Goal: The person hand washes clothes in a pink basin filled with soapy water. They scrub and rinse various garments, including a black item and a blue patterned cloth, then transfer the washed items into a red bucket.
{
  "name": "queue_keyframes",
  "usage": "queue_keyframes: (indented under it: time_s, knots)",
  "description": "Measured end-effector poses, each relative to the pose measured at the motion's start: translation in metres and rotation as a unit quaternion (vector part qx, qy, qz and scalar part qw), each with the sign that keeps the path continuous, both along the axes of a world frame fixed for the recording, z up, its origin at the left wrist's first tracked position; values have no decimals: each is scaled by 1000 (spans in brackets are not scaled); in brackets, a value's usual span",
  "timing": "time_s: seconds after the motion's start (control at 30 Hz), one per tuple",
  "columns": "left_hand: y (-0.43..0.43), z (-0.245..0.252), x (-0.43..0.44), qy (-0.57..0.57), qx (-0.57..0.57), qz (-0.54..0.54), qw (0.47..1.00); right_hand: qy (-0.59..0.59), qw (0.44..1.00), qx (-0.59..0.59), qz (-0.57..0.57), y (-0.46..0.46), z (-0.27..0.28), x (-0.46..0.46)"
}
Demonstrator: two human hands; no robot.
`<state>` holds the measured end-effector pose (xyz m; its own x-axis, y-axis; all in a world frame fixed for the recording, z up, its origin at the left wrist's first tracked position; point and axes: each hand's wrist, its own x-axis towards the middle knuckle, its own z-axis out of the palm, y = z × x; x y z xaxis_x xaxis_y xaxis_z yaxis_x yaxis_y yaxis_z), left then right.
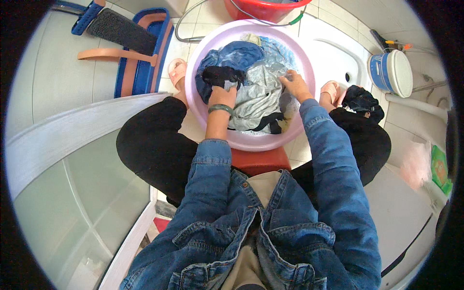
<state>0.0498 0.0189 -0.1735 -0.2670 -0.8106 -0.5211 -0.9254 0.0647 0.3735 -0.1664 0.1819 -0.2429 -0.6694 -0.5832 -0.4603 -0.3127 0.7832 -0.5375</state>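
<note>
A pink plastic basin (250, 145) in front of me holds wet clothes in sudsy water. My left hand (222, 97), with a bangle at its wrist, grips a bunched black garment (222, 74) on the basin's left side. Toward the right wall of the basin, my right hand (295, 84) has its fingers bent at the edge of a light grey garment (261, 90); whether it pinches any cloth cannot be told. Blue denim cloth (241, 54) lies at the far left in the basin, beside a light blue patterned cloth (278, 52).
Beyond the basin stands a red tub (246, 12) with a hose (181, 32) across its front. A blue and orange mop bucket (163, 47) is at left. To the right are a squat toilet (328, 47), a lidded white bucket (401, 73) and black cloth (362, 103) on the floor.
</note>
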Motion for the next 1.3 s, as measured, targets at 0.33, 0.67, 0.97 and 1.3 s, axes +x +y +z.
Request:
queue_keyframes:
  time_s: [0.33, 0.67, 0.97, 1.3]
  knots:
    - [37, -30, -60, 398, 14, -23, 917, -139, 987, -46, -61, -15, -38, 38]
    - [15, -17, -58, 456, 549, 188, 675, -189, 928, -319, -36, -13, 155, 102]
    - [21, -39, -41, 576, 625, 197, 489, 128, 967, -192, 110, -17, 157, 138]
    - [38, -49, -56, 503, 256, 189, 804, 124, 990, -43, -56, -17, 57, 54]
